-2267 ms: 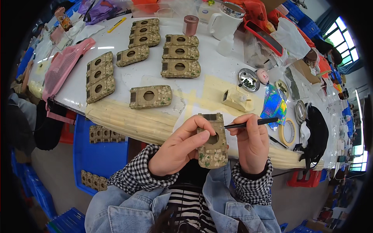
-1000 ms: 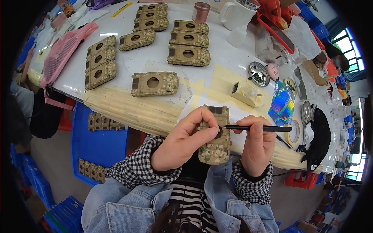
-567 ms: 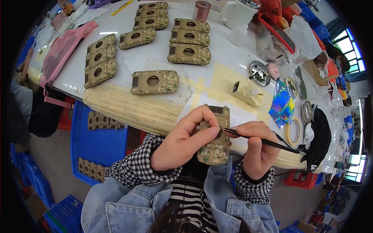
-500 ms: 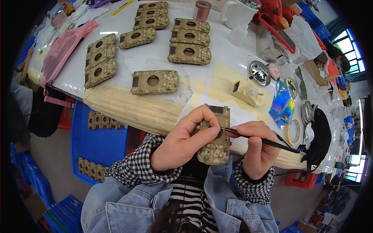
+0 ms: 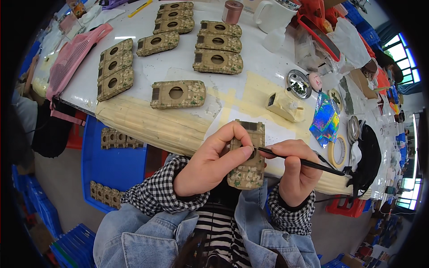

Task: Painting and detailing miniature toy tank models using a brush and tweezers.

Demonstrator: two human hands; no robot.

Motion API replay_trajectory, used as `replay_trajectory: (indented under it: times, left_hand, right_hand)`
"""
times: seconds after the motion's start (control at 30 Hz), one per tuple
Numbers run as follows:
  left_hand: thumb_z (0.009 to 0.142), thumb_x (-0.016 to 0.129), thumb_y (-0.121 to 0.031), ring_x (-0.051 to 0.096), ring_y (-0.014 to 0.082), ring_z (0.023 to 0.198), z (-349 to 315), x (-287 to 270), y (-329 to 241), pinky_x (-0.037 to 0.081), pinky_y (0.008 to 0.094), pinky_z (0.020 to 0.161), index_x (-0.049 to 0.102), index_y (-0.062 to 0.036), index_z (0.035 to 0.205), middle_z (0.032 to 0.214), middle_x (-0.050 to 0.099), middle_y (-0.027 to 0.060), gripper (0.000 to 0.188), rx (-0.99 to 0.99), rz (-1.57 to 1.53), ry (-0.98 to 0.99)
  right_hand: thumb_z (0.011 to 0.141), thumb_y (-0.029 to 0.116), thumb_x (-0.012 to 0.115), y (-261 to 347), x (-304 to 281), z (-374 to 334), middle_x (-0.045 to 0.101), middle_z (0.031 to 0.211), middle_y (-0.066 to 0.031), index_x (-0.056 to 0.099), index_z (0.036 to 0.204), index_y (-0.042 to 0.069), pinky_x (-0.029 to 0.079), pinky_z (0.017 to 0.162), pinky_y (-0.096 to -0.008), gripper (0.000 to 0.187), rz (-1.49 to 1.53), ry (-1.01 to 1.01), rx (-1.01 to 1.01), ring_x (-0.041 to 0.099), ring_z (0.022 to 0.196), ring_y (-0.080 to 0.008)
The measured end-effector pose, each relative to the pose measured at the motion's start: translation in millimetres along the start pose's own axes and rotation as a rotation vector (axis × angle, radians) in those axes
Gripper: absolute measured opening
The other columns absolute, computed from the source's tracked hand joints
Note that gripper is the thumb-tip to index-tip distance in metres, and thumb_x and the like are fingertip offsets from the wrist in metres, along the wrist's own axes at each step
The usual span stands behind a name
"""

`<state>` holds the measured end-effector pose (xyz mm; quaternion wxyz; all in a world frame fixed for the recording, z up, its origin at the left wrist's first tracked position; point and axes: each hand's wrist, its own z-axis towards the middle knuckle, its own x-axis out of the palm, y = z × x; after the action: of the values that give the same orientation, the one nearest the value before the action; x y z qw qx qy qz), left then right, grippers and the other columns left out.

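Note:
Slim black tweezers [image 5: 308, 164] are held by my right hand [image 5: 297, 167], their tips pointing left. My left hand [image 5: 219, 158] has its thumb and forefinger pinched together right by those tips. Whatever tiny thing lies in that pinch is too small to make out. Beneath the fingers is a camouflage model tank hull [image 5: 247, 174], upright in the picture at the table's front edge. Its round opening is partly covered by my fingers, and what supports it is hidden.
A single hull [image 5: 178, 94] and rows of similar hulls [image 5: 217, 42] stand beyond my hands. Right of them are a taped block [image 5: 284, 107], a metal dish [image 5: 299, 84] of small green parts and a tape roll [image 5: 337, 152]. A blue tray [image 5: 114, 172] sits lower left.
Very little differs. The tweezers and right fingers have shifted only slightly; my left hand and the hull stay in place.

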<state>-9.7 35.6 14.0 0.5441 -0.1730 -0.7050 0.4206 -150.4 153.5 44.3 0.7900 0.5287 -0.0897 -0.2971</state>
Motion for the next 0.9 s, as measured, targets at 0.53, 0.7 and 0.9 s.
replay_trajectory:
  times: [0.53, 0.7, 0.9]
  left_hand:
    - [0.098, 0.044, -0.008, 0.064, 0.0218, 0.100, 0.2, -4.9, -5.4, 0.054, 0.0340, 0.084, 0.043, -0.0042, 0.102, 0.113, 0.056, 0.0146, 0.006, -0.049, 0.082, 0.055]
    - [0.098, 0.045, -0.008, 0.064, 0.0190, 0.094, 0.6, -2.3, -3.0, 0.053, 0.0322, 0.081, 0.044, -0.0046, 0.103, 0.110, 0.057, 0.0129, 0.006, -0.009, 0.058, 0.031]
    - [0.098, 0.046, -0.008, 0.064, 0.0185, 0.093, 1.1, -3.8, -1.8, 0.053, 0.0312, 0.079, 0.043, -0.0052, 0.102, 0.109, 0.057, 0.0116, 0.006, -0.014, 0.038, 0.042]
  right_hand:
    - [0.099, 0.015, 0.048, 0.5, 3.9, 0.2, 0.067, 0.088, -0.0136, 0.060, 0.097, -0.006, 0.053, 0.074, -0.0281, 0.025, 0.205, -0.049, 0.152, 0.068, 0.082, -0.0195]
    - [0.100, 0.016, 0.045, 0.9, 3.3, 1.2, 0.066, 0.089, -0.0142, 0.059, 0.099, -0.006, 0.054, 0.075, -0.0284, 0.026, 0.248, -0.041, 0.201, 0.069, 0.083, -0.0199]
    - [0.100, 0.017, 0.045, 2.0, 5.2, 0.6, 0.066, 0.089, -0.0142, 0.059, 0.099, -0.006, 0.054, 0.075, -0.0285, 0.026, 0.229, -0.044, 0.193, 0.068, 0.083, -0.0194]
